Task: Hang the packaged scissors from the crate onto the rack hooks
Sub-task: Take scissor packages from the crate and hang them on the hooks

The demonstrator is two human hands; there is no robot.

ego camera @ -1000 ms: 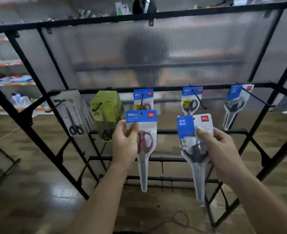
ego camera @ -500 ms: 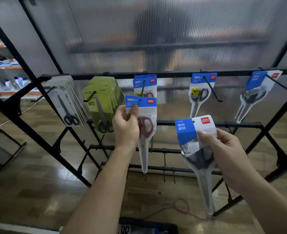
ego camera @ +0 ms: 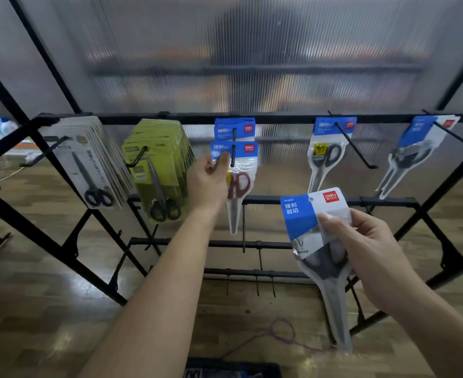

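My left hand [ego camera: 208,184] pinches the blue header of a red-handled scissors pack [ego camera: 238,181], which sits on the middle hook [ego camera: 233,148] of the black rack [ego camera: 279,118], in front of another blue pack [ego camera: 235,129]. My right hand [ego camera: 366,257] grips a larger grey-handled scissors pack [ego camera: 323,257] lower right, tilted, away from the hooks. The dark crate [ego camera: 233,369] shows at the bottom edge.
White scissor packs [ego camera: 88,165] and green ones [ego camera: 159,170] hang at the left. Two more hooks at the right carry single blue packs [ego camera: 328,154] [ego camera: 415,151]. Lower rack bars [ego camera: 252,244] hold bare short hooks. A ribbed translucent panel stands behind.
My left hand lifted the red-handled pack and slid it onto the middle hook. My right hand kept the grey pack low. The view moved closer to the rack.
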